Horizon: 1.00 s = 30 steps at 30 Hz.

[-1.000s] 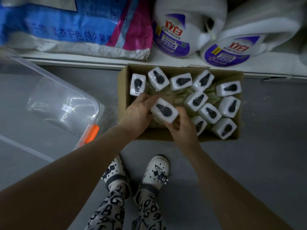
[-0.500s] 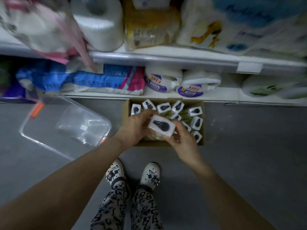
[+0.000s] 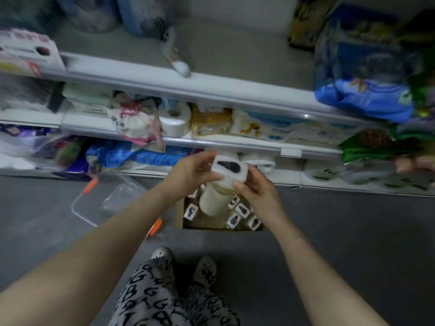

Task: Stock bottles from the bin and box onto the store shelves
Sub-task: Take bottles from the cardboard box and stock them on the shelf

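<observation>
Both hands, left hand [image 3: 188,175] and right hand [image 3: 257,190], grip bottle [image 3: 220,189] between them above box [image 3: 181,215].

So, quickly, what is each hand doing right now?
Left hand: holding the bottle by its white cap.
Right hand: holding the same cap from the other side.

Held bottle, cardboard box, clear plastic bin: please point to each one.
held bottle [image 3: 229,169], head view, on its white cap.
cardboard box [image 3: 179,216], head view, on its left wall.
clear plastic bin [image 3: 115,197], head view, on its bare bottom.
</observation>
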Each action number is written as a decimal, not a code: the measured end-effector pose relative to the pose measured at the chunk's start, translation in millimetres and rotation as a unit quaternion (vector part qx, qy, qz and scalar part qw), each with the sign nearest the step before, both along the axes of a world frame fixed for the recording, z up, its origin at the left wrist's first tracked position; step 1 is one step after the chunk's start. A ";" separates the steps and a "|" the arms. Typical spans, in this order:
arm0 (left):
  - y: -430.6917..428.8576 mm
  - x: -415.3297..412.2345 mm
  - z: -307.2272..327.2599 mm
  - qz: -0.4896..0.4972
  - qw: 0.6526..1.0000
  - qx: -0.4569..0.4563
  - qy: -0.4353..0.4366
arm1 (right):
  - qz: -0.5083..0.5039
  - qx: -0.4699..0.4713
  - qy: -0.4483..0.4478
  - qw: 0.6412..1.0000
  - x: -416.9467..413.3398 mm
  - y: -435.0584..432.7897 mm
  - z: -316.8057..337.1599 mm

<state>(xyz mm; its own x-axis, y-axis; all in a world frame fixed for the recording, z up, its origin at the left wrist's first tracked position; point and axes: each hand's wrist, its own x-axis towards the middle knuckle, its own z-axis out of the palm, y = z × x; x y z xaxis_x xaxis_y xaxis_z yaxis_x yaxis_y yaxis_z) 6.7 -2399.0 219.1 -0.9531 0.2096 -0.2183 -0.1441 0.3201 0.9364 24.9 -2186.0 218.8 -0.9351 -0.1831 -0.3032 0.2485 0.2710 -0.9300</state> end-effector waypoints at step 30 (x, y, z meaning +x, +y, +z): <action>-165.8 3.7 274.6 0.152 0.963 -0.018 0.222 | 0.059 -0.096 0.223 0.968 -45.7 -178.9 274.0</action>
<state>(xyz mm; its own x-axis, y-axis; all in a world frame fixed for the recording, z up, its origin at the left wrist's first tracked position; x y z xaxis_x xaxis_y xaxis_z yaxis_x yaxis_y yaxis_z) 10.5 -2564.8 493.7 -0.9703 -0.0946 0.2227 0.1752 0.3601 0.9163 -20.8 -2364.9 492.8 -0.9345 -0.3097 0.1754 -0.2107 0.0841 -0.9739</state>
